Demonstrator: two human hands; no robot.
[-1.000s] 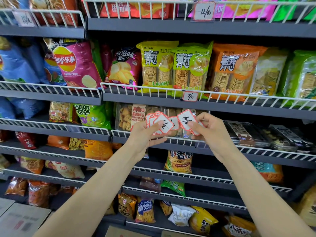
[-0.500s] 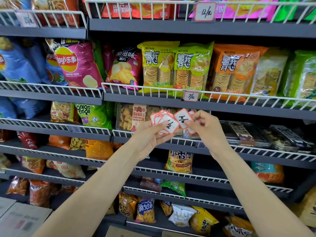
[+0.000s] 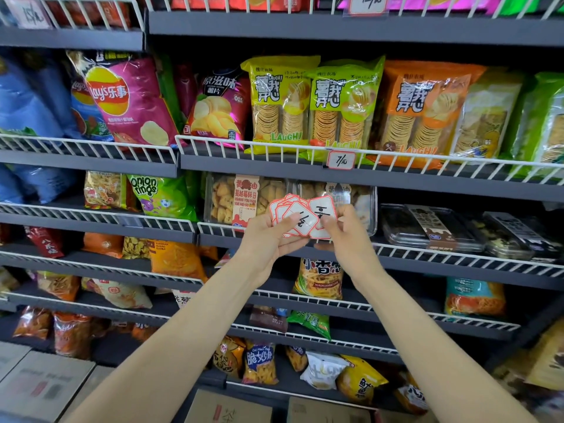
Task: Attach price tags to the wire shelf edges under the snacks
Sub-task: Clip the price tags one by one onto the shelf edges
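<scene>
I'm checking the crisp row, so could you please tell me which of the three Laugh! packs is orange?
The right-hand Laugh! pack; the other two beside it are yellow-green.

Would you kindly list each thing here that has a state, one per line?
left hand: grips a fanned stack of price tags.
right hand: pinches a single tag, held beside the stack.
7-yuan tag: already fixed on the wire shelf edge under the yellow chip packs.
clear biscuit box: closed, upright; wire edge below it shows no tag.
</scene>
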